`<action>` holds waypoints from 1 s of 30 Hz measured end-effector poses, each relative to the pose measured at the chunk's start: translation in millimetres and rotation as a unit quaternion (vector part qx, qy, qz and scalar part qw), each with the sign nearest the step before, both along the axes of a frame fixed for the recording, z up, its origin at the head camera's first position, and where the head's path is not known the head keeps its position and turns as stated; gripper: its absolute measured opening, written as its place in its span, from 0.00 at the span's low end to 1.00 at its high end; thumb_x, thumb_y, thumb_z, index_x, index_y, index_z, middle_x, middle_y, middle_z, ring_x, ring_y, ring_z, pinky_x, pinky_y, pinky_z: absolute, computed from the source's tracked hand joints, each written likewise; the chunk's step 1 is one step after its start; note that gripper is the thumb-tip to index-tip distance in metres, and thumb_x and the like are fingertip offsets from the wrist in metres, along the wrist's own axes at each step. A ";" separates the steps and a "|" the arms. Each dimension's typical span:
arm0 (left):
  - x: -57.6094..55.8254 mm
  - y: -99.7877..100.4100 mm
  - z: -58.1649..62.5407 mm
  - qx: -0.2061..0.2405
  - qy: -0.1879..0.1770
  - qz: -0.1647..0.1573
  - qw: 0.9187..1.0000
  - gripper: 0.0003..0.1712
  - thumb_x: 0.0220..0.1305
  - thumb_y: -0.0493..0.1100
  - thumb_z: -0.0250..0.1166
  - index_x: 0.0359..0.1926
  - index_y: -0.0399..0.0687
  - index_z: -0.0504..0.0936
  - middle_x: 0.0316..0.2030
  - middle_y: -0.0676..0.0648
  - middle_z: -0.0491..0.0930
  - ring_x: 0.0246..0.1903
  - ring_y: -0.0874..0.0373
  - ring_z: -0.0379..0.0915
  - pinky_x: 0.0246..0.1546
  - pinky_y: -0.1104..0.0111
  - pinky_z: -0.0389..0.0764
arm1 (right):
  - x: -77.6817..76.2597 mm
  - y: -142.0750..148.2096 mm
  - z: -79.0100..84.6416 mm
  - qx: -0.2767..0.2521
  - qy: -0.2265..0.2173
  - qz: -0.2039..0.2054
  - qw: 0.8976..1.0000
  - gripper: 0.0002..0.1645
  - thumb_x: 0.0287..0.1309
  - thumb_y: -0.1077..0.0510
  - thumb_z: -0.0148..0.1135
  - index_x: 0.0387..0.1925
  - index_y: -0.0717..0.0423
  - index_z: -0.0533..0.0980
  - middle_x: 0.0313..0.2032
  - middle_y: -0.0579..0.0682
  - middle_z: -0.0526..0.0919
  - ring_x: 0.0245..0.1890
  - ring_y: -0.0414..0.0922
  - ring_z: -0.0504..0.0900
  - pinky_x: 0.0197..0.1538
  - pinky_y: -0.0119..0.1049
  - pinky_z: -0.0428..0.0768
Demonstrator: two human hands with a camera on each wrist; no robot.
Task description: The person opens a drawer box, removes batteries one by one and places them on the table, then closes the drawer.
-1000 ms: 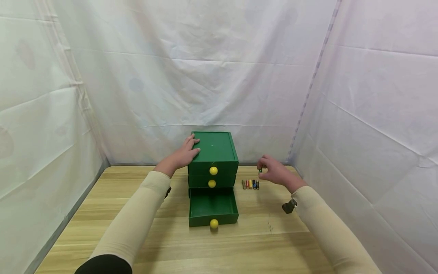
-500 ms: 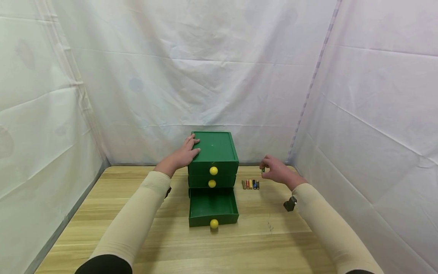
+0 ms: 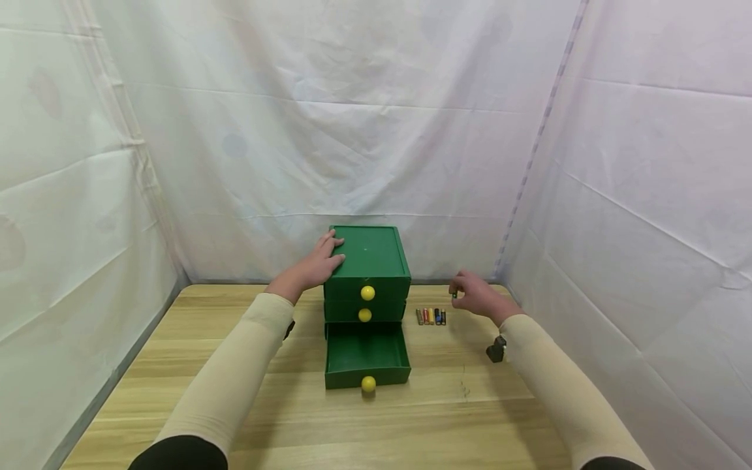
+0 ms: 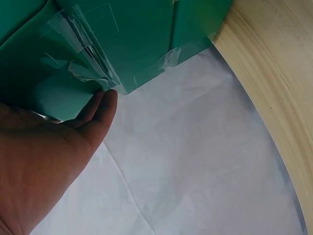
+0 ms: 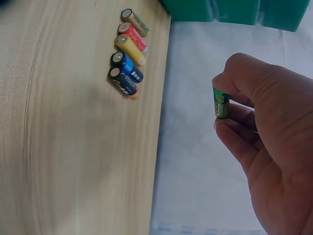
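My left hand (image 3: 316, 266) rests on the top left edge of a green drawer cabinet (image 3: 371, 251), its fingers spread over the edge. In the left wrist view, the fingers (image 4: 100, 115) lie against the taped green side. My right hand (image 5: 274, 112) pinches a small green battery (image 5: 221, 104) by its two ends, between thumb and fingers. It is held in the air, right of a row of several batteries (image 5: 128, 50) lying side by side on the table: brown, red, yellow, blue and dark blue.
The cabinet's bottom drawer (image 3: 367, 377) is pulled out, with a yellow knob (image 3: 368, 384) on its front. Two drawers above it are closed. The wooden table (image 3: 423, 424) is enclosed by white cloth walls (image 3: 364, 130) at the back and sides.
My right hand has shifted slightly to the right with the green battery, away from the row. The left hand stays on the cabinet, and the drawer and row have not moved.
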State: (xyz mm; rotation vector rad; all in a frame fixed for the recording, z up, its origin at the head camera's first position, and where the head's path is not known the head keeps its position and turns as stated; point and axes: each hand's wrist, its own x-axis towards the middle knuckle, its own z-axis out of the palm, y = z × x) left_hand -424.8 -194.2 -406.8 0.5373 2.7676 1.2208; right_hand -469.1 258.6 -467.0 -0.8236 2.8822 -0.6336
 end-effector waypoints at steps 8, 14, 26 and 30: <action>1.4 -0.9 0.3 -0.001 0.004 0.003 1.000 0.35 0.92 0.51 0.45 0.88 0.40 0.53 0.90 0.44 0.26 0.88 0.40 0.25 0.83 0.40 0.48 | -2.7 2.1 -18.6 0.005 -0.001 -0.005 1.000 0.08 0.64 0.67 0.73 0.44 0.60 0.85 0.46 0.56 0.80 0.48 0.60 0.82 0.53 0.56 0.82; 2.2 -0.4 0.9 -0.002 0.003 0.002 1.000 0.35 0.93 0.51 0.45 0.88 0.41 0.53 0.90 0.44 0.26 0.88 0.40 0.26 0.83 0.39 0.49 | -5.5 3.3 -40.5 0.025 -0.013 -0.005 1.000 0.12 0.62 0.67 0.75 0.48 0.66 0.87 0.45 0.56 0.83 0.48 0.59 0.83 0.54 0.56 0.83; 0.6 -0.2 -0.9 -0.003 0.007 0.004 1.000 0.35 0.92 0.51 0.45 0.88 0.41 0.53 0.90 0.44 0.26 0.88 0.40 0.26 0.83 0.39 0.49 | -6.9 4.0 -63.8 0.016 -0.018 -0.025 0.999 0.10 0.61 0.71 0.74 0.45 0.65 0.88 0.44 0.57 0.87 0.47 0.57 0.86 0.54 0.57 0.84; 0.6 0.1 -1.1 -0.002 0.008 0.005 1.000 0.35 0.92 0.51 0.45 0.88 0.41 0.53 0.90 0.44 0.26 0.88 0.40 0.26 0.83 0.39 0.49 | -8.8 4.5 -68.5 0.011 -0.017 -0.024 1.000 0.11 0.59 0.71 0.76 0.44 0.66 0.87 0.43 0.57 0.87 0.45 0.55 0.85 0.53 0.57 0.84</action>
